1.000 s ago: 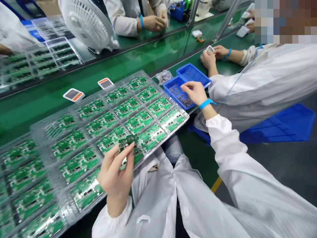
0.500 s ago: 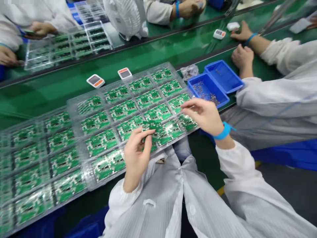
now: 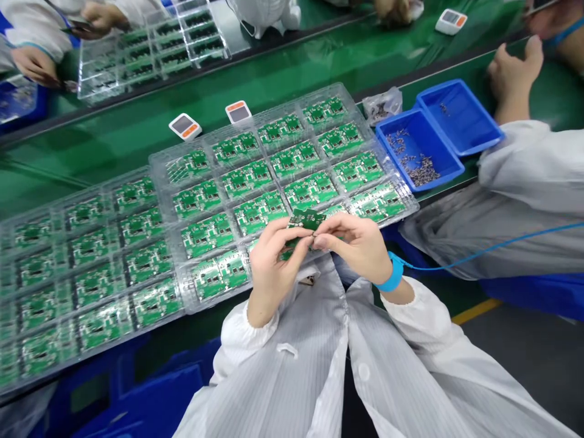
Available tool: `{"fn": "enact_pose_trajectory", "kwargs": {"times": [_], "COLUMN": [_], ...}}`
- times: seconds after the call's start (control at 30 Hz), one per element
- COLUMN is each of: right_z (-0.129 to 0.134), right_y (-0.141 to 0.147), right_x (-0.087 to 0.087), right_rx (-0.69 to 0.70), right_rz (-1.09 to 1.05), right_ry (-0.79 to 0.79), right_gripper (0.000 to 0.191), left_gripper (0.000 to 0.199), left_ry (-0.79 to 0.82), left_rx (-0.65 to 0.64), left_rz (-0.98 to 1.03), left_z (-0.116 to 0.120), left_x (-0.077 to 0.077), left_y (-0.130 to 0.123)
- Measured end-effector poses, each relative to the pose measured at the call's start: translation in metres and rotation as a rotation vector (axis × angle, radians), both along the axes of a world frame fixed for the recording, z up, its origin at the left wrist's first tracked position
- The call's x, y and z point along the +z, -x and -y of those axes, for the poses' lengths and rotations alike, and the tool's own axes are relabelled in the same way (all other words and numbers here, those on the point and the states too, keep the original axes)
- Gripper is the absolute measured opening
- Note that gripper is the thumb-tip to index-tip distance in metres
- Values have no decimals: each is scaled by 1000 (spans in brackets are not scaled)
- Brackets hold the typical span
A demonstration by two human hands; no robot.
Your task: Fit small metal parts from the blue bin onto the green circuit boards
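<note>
My left hand (image 3: 278, 255) pinches a small green circuit board (image 3: 306, 219) above the front edge of a clear plastic tray (image 3: 188, 298). Against the board's near edge, my right hand (image 3: 353, 243) brings thumb and forefinger together on a tiny part, too small to name; its fingertips meet those of my left hand. A blue wrist strap (image 3: 391, 272) circles my right wrist. Rows of green circuit boards (image 3: 294, 159) fill the tray's compartments under and beyond my hands.
Right of the tray stand a blue bin (image 3: 420, 152) of small metal parts, a second blue bin (image 3: 460, 115) and a plastic bag (image 3: 383, 106). Two white timers (image 3: 185, 126) lie behind the tray. Another board tray (image 3: 91, 261) adjoins at left. Co-workers' hands (image 3: 515, 76) are at right and across.
My right hand has moved left from the tray's right side to the board, its fingers now closed at its edge. My left hand still holds the board. The view has shifted.
</note>
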State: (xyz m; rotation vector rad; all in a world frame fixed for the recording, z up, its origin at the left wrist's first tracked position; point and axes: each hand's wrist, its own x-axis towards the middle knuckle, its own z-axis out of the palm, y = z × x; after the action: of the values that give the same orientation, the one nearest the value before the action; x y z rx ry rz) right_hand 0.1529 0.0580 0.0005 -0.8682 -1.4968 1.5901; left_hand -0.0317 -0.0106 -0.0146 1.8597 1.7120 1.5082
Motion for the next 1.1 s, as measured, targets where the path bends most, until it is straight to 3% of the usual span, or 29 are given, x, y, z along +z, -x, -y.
{"fn": "enact_pose_trajectory", "kwargs": {"times": [0.17,0.3,0.43,0.53,0.7,0.83,1.1], "right_z": [8,5,0,0,1,1,0], "right_y": [2,-1,-2,-1,3,4,11], "right_x": [-2,-5,-9,-11,-13,-13,-17], "right_rx": [-19,-114,-288,-297,-294,-285,-289], "right_rz": [8,43,29,0,-4,-23,-83], "right_ry": [-15,-142,-187,-154,-131,-122,-124], "right_gripper": [37,31,31,33,41,38,45], "left_gripper": [3,9,37,57,46,49,53], "left_ry": [-67,-77,-80,-68,-73,-83,-139], "left_rx": [6,-14,24,13,-67,-191,-255], "left_rz": [-27,-23,24,64,71,140,87], "left_z": [1,2,4,6,6,5,3], "left_x": [2,2,-4,-6,-5,-2,-5], "left_y": [0,-1,-6,-10,-13,-16,-12]}}
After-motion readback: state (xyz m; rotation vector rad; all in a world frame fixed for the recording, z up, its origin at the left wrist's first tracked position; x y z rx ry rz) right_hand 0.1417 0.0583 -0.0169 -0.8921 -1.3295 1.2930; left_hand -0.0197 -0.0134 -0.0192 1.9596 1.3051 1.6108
